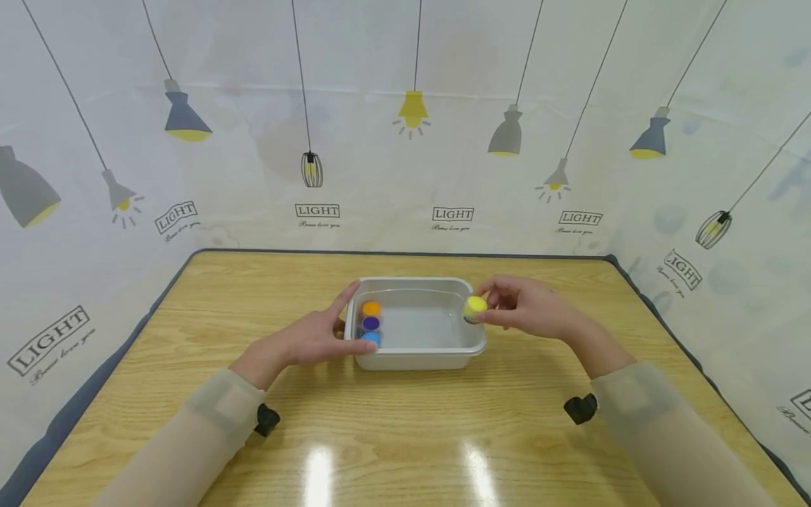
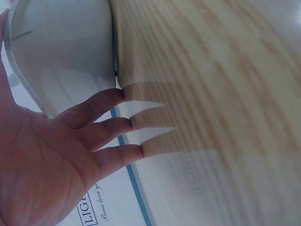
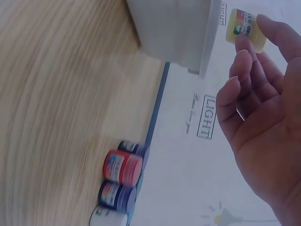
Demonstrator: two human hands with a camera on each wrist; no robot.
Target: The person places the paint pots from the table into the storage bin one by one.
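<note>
A white plastic tub [image 1: 418,358] stands on the table. Along its left end sit three small paint jars: one with an orange cap [image 1: 371,309], one with a purple cap [image 1: 370,324] and one with a blue cap [image 1: 372,339]. My left hand [image 1: 317,336] spans that end, thumb over the front rim and index finger at the back corner; its other fingers extend beside the wall in the left wrist view. My right hand [image 1: 529,308] pinches a yellow paint jar [image 1: 475,310] between thumb and fingers, above the tub's right rim.
Several more paint jars, among them a red jar [image 3: 122,168] and a dark blue jar [image 3: 116,195], stand grouped on the wooden table [image 1: 418,415] in the right wrist view. A lamp-patterned cloth [image 1: 380,169] rises behind the table and on both sides.
</note>
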